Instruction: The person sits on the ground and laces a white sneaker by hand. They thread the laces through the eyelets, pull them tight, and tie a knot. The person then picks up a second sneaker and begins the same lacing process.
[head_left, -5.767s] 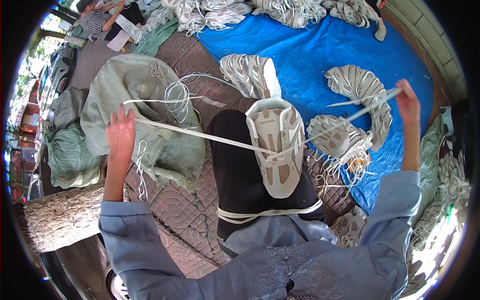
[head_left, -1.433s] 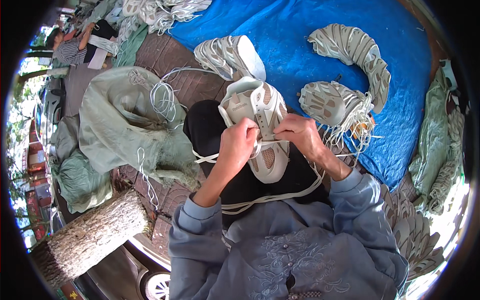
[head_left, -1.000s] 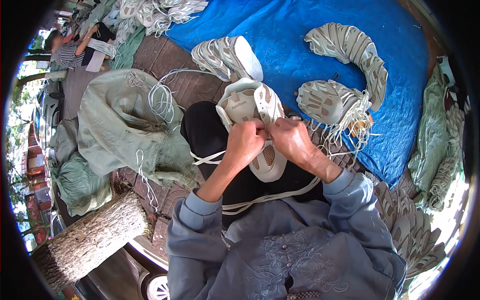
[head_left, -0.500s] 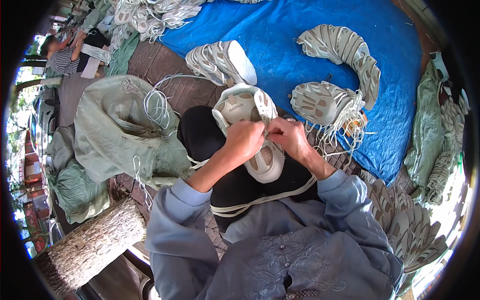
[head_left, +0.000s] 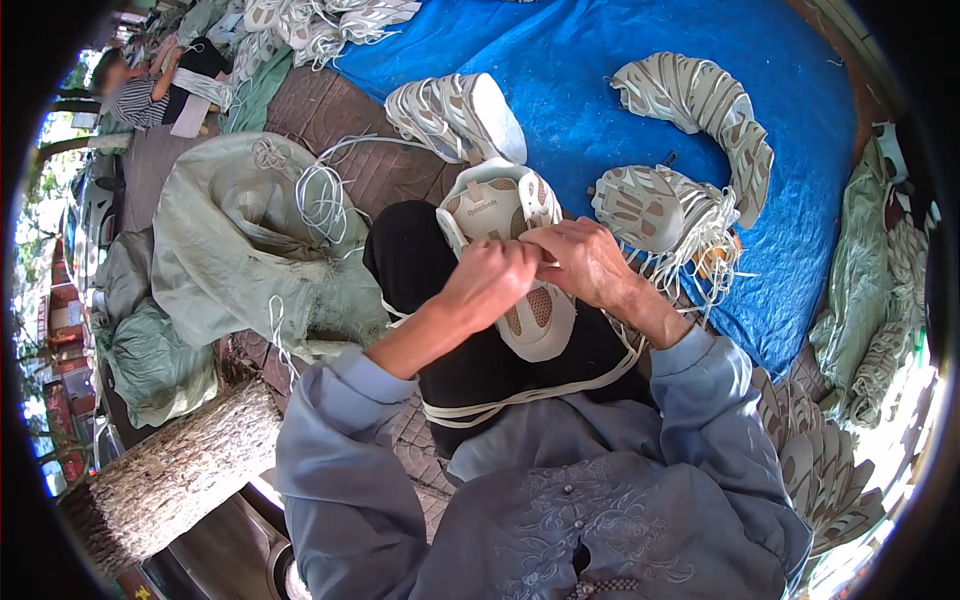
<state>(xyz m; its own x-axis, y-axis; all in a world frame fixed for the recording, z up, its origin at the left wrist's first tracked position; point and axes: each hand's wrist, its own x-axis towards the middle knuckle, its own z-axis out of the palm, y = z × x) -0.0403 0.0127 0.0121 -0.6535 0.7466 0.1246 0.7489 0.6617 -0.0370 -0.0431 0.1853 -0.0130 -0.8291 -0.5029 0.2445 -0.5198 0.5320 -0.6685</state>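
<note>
On my lap lies a white and beige shoe upper (head_left: 545, 343), its toe end toward me and its wide back end away. My left hand (head_left: 492, 278) is closed over the middle of it, fingers curled in. My right hand (head_left: 582, 262) meets it there, fingertips pinched together against the left ones. What the fingers grip is hidden between the hands. White laces (head_left: 520, 402) loop across my lap below the upper.
A blue tarp (head_left: 580, 100) bears curved rows of stacked shoe uppers (head_left: 700, 95) and an upper bundle (head_left: 640, 208) with loose laces. A pale sack (head_left: 200, 230) and a log (head_left: 190, 465) lie left. More uppers (head_left: 820, 470) fan out right. Another person (head_left: 140, 100) sits far left.
Both hands have come closer together over the upper, the right one now turned with its back upward. The whole view has shifted slightly.
</note>
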